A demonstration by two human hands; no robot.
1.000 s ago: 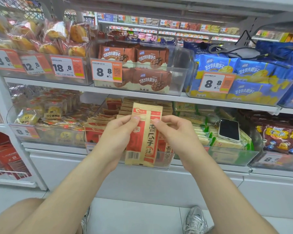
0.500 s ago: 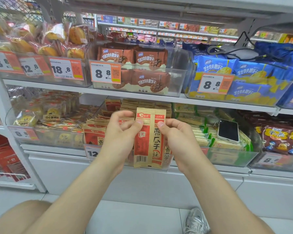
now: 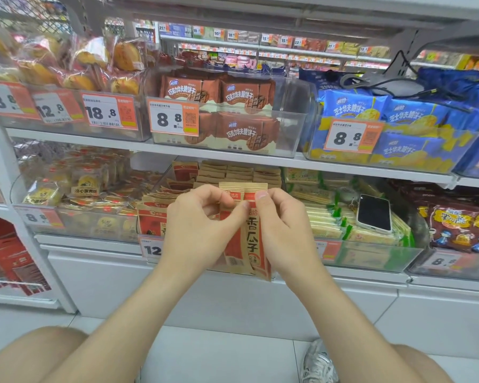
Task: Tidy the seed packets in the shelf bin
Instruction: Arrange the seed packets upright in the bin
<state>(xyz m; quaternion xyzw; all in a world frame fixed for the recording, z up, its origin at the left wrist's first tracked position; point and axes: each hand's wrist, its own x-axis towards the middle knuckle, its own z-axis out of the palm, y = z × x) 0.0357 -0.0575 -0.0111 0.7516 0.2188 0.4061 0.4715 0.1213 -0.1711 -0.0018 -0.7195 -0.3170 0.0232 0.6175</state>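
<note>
at the left, a clear bin of yellow pastry packs [image 3: 67, 194] sits on the lower shelf. just beside it, the shelf bin [image 3: 149, 236] holds rows of red and tan seed packets [image 3: 227, 175] standing on edge. in front of that bin, the left hand [image 3: 197, 230] and the right hand [image 3: 284, 228] hold a lone packet [image 3: 249, 241] upright between them. each grip is a narrow thumb-and-finger pinch near its top. the packet's lower end hangs at the bin's front wall. further right, a phone [image 3: 374, 212] lies on green-edged packs in the next bin.
</note>
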